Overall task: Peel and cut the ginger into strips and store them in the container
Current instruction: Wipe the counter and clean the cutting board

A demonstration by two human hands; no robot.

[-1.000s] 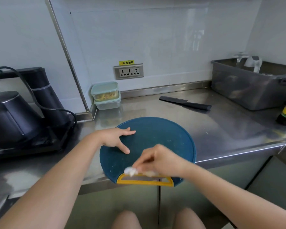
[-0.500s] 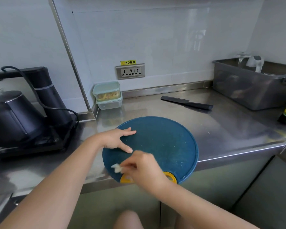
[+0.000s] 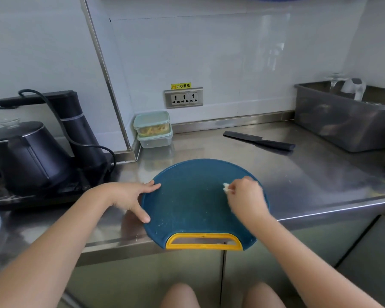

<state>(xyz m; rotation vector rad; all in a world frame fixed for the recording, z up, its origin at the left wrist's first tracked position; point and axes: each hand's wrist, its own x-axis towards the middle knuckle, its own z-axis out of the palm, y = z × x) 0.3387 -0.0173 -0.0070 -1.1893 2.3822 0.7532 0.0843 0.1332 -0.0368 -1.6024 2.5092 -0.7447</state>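
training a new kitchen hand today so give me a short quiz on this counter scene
1. True or false: the long black knife lies on the round dark blue cutting board.
2. What does the right hand pinch? A) a small white wad B) a peeler C) a ginger root
3. Fill in: of the two stacked pale green plastic containers, the ____ one holds yellow strips.
Key: 1 false, the knife lies on the steel counter behind the board. 2 A. 3 top.
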